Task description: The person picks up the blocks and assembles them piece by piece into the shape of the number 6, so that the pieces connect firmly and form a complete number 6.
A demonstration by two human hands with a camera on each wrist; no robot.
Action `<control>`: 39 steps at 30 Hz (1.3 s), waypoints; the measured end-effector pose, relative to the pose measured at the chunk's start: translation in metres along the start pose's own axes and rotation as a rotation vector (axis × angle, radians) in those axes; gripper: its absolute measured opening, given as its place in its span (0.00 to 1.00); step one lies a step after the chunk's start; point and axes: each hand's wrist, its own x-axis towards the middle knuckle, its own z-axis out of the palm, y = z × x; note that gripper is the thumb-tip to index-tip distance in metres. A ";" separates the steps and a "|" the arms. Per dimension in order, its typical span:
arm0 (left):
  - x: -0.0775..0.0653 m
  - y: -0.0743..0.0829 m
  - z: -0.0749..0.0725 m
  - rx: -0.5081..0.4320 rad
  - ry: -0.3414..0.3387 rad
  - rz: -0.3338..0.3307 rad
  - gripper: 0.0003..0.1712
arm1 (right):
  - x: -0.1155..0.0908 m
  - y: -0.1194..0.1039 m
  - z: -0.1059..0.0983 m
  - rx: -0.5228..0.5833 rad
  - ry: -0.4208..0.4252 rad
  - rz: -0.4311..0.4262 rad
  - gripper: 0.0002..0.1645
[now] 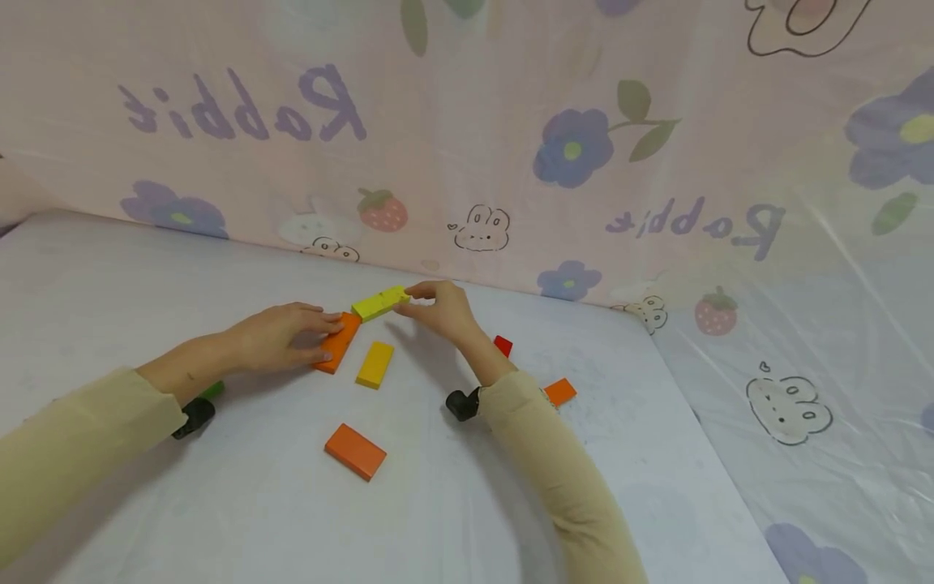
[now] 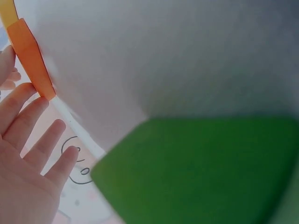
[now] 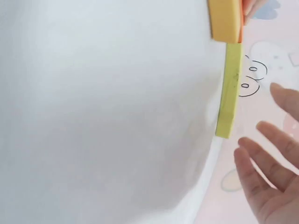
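My left hand (image 1: 273,339) grips an orange block (image 1: 341,342), fingers at its far edge and thumb near its close end. In the left wrist view two fingertips meet one end of that orange block (image 2: 32,58). Just beyond it lies a yellow-green block (image 1: 379,303), its corner close against the orange one. My right hand (image 1: 445,310) is at the right end of the yellow-green block, thumb and forefinger spread. The right wrist view has its fingers (image 3: 268,158) apart from the yellow-green block (image 3: 229,91). A yellow block (image 1: 375,365) lies between the hands.
Nearer on the white table (image 1: 438,503) lies a darker orange block (image 1: 355,451). Partly behind the right forearm are a red block (image 1: 503,345) and another orange block (image 1: 560,392). By the left wrist is a green block (image 2: 201,172). A printed curtain (image 1: 438,146) hangs behind.
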 end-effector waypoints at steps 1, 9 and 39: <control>0.000 0.000 0.000 -0.001 0.000 0.001 0.25 | -0.001 0.001 -0.001 0.008 -0.008 -0.004 0.26; 0.000 -0.001 0.000 -0.005 0.002 0.003 0.25 | -0.012 0.010 -0.005 0.023 -0.122 -0.092 0.25; 0.002 -0.002 0.000 0.006 -0.017 -0.030 0.27 | -0.031 0.014 0.010 0.021 -0.430 -0.364 0.27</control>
